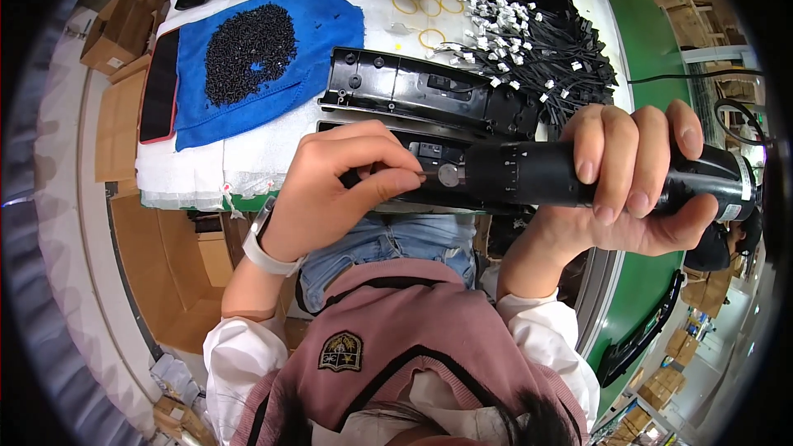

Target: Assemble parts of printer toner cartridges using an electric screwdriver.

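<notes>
My right hand is wrapped around a black electric screwdriver, held sideways with its bit pointing left. At the bit's tip, my left hand has thumb and forefinger pinched together. Whatever sits between those fingertips is too small and covered to make out. Beneath the screwdriver lies a long black plastic housing, partly hidden by the tool and my hands. Just beyond it rests a second black housing, its inner side up, showing ribs and screw posts.
Beyond the left hand, a blue cloth bears a heap of small black screws, with a phone beside it. Black cables with white connectors are piled at the far right, near yellow rubber bands. A green surface adjoins the right side.
</notes>
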`<state>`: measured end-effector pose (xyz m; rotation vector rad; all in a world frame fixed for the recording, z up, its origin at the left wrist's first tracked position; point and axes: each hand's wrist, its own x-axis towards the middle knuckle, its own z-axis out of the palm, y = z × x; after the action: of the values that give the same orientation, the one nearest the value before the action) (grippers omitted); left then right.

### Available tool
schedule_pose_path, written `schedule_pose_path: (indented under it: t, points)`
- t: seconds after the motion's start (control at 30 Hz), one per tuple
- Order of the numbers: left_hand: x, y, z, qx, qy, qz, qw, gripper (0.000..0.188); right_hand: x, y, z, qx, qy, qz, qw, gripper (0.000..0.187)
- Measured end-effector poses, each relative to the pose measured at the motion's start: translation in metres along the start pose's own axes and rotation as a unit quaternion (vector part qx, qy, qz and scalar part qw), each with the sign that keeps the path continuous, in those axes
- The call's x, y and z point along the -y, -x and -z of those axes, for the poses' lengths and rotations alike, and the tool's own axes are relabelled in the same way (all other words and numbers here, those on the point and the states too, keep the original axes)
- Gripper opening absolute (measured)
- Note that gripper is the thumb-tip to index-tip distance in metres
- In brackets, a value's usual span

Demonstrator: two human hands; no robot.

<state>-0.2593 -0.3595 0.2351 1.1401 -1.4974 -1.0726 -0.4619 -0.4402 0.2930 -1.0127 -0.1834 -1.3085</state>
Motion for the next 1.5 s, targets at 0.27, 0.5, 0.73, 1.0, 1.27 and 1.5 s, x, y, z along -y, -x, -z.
schedule_pose_path:
  t: [0.27, 0.5, 0.73, 1.0, 1.27, 1.5]
  points:
    - [0.006, 0.000, -0.004, 0.006, 0.019, 0.011, 1.000, 0.009, -0.002, 0.003, 0.003, 0.024, 0.003, -0.029, 0.999, 0.037]
    - [0.004, 0.005, 0.004, -0.006, 0.001, 0.027, 1.000, 0.008, -0.009, 0.002, 0.000, 0.039, 0.009, -0.042, 0.998, 0.040]
    - [0.010, 0.009, 0.005, -0.007, 0.040, 0.008, 0.999, 0.007, -0.016, -0.001, -0.002, 0.064, 0.001, -0.036, 0.997, 0.041]
    - [0.014, 0.013, 0.006, -0.033, 0.113, 0.063, 0.991, 0.008, -0.012, -0.004, -0.006, 0.073, 0.018, -0.038, 0.996, 0.041]
    - [0.011, 0.010, 0.012, -0.014, 0.055, 0.035, 0.998, 0.008, -0.021, -0.010, -0.002, 0.101, 0.002, -0.055, 0.993, 0.043]
    - [0.009, 0.013, 0.008, -0.029, -0.056, -0.018, 0.998, 0.011, -0.026, -0.006, -0.011, 0.000, 0.025, -0.126, 0.992, 0.039]
